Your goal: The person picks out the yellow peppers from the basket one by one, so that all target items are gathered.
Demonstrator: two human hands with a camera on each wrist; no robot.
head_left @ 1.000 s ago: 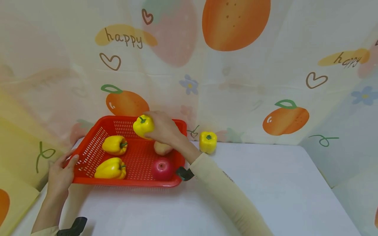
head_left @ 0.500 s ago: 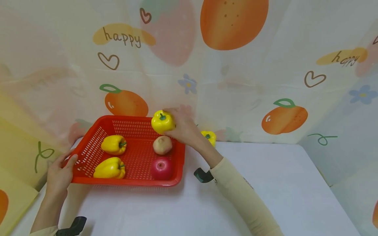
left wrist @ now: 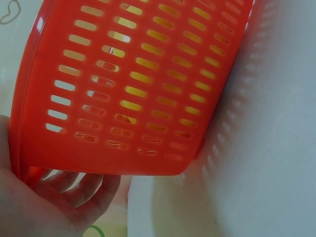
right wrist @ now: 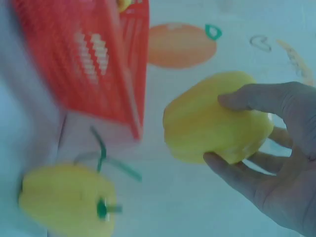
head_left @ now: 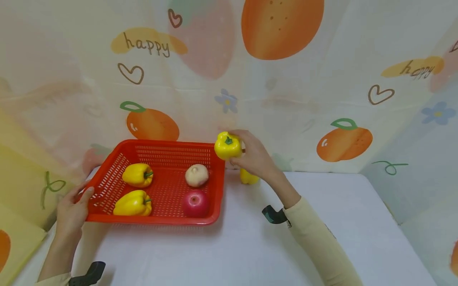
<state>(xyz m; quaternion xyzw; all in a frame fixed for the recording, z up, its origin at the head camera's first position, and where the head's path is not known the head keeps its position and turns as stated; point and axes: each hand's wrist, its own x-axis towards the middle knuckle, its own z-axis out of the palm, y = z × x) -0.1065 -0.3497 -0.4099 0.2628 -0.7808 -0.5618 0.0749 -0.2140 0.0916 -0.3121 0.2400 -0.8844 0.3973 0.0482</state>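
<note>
My right hand (head_left: 255,155) holds a yellow bell pepper (head_left: 228,146) in the air over the basket's right back corner. In the right wrist view, thumb and fingers wrap around this pepper (right wrist: 212,118). With my left hand (head_left: 72,210) I grip the left rim of a red plastic basket (head_left: 154,219). The left wrist view shows its slotted wall (left wrist: 113,160), with fingers behind the rim. Inside the basket lie two yellow bell peppers, one behind (head_left: 136,175) and one in front (head_left: 130,203), a pale garlic-like bulb (head_left: 196,175) and a red apple (head_left: 195,203).
Another yellow bell pepper (head_left: 248,177) stands on the white table (head_left: 322,222), right of the basket and partly hidden by my right hand. A fruit-printed cloth (head_left: 286,107) hangs behind the table.
My right hand has carried the yellow bell pepper rightward from above the basket's inside to its right back corner, uncovering the pale bulb. The left hand stays on the rim.
</note>
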